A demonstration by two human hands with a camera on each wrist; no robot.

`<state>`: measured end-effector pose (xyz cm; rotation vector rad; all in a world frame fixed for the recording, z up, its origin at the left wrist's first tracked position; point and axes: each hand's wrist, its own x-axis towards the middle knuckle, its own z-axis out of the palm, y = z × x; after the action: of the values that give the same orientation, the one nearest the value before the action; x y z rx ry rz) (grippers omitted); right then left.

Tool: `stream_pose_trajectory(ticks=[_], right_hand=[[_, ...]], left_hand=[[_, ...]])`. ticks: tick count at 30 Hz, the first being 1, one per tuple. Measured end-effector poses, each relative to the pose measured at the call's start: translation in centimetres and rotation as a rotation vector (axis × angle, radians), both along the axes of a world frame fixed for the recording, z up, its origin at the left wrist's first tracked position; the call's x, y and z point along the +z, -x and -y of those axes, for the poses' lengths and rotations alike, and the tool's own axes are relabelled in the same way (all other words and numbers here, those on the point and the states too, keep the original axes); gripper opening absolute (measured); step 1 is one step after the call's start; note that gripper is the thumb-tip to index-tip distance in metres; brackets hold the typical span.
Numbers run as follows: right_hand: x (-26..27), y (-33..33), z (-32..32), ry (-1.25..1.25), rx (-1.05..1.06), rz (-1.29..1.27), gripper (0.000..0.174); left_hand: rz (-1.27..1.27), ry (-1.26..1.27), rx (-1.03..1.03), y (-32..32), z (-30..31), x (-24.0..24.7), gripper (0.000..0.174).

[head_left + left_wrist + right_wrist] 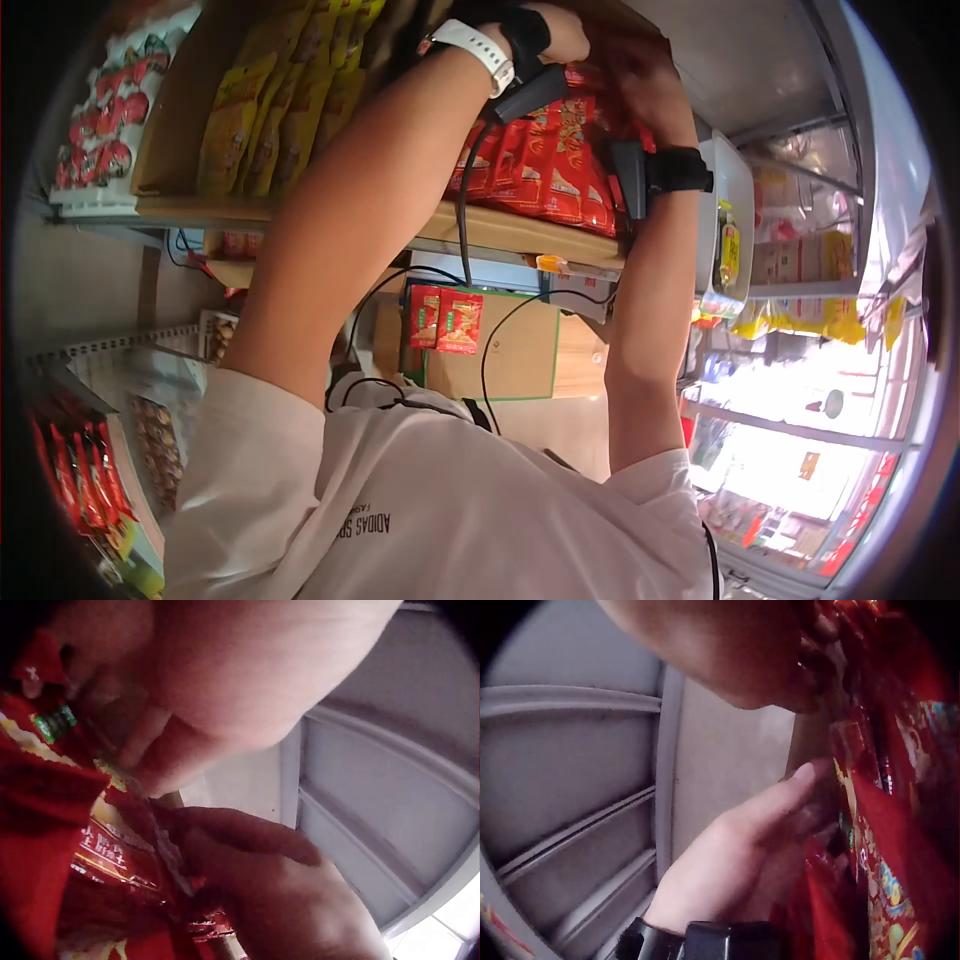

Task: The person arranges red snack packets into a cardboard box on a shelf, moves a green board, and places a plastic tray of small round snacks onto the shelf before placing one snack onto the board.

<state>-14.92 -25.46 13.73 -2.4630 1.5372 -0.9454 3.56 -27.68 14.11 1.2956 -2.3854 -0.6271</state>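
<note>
Many shiny red packets (565, 165) (white-printed) crowd together; I cannot tell if the left hand (563, 36) or right hand (657, 92) grasps any.

Packets (555, 165) sit in a carton (500, 222), pouches (237, 130) left of them, tray (95, 203) further left. Bin (738, 165) is right of the packets.

The shelf (520, 250) carries, at the left hand (565, 38) and right hand (650, 92), 1 red-pack box (540, 221); left of the left hand, 1 yellow-pack box (172, 130); farther left, 1 white tray (100, 207).
</note>
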Motion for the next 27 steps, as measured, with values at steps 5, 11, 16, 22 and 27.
stream_pose_trajectory(ticks=[5, 11, 16, 22, 27], right_hand=[[-0.5, -0.2, 0.3, -0.133, 0.030, -0.064, 0.028], [-0.9, 0.2, 0.6, -0.170, 0.062, 0.006, 0.026], [0.3, -1.3, -1.6, -0.242, 0.042, 0.058, 0.022], [-0.9, -0.7, 0.7, -0.137, 0.063, -0.074, 0.021], [-3.6, 0.3, 3.1, -0.027, 0.052, -0.070, 0.017]], left_hand=[[0.041, -0.017, 0.007, 0.5, 0.9, -0.7, 0.050], [0.152, -0.018, -0.049, -0.2, 0.0, 0.1, 0.055], [0.162, -0.025, -0.111, 0.0, 1.2, -1.1, 0.054], [-0.025, -0.182, -0.182, 0.9, 4.5, -4.0, 0.037], [-0.223, -0.274, -0.076, -0.1, 2.7, -3.1, 0.057]])
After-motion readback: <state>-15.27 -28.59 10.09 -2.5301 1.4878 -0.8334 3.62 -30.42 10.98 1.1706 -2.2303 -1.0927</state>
